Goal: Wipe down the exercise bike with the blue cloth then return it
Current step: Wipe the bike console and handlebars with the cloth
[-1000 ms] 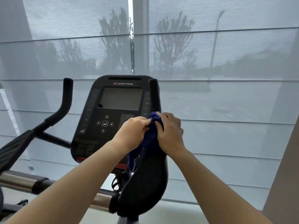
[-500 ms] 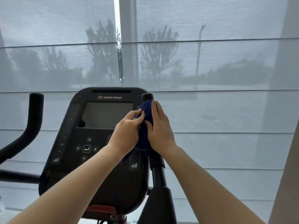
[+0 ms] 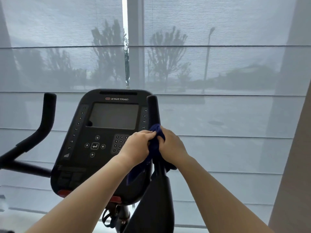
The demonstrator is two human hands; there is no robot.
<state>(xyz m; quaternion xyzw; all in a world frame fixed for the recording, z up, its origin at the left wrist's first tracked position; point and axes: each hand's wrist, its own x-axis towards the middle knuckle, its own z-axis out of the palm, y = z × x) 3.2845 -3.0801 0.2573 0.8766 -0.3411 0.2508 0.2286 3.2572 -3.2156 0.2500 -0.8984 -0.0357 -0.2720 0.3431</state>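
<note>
Left hand (image 3: pixel 137 146), right hand (image 3: pixel 171 145) grip blue cloth (image 3: pixel 155 147) round handlebar (image 3: pixel 153 108).

Head view, single camera. Worn on the person's head; faced forward and a little downward, wide-angle. Stood close to the bike (image 3: pixel 151 207): its console (image 3: pixel 94 165) lay near, left of centre, and the right handlebar (image 3: pixel 152 108) rose at mid-frame. Blinds (image 3: pixel 218 64) filled the background, behind the bike.

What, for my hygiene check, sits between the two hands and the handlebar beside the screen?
The blue cloth, bunched around the handlebar; the left hand and right hand grip it from either side. The head view shows this.
</note>
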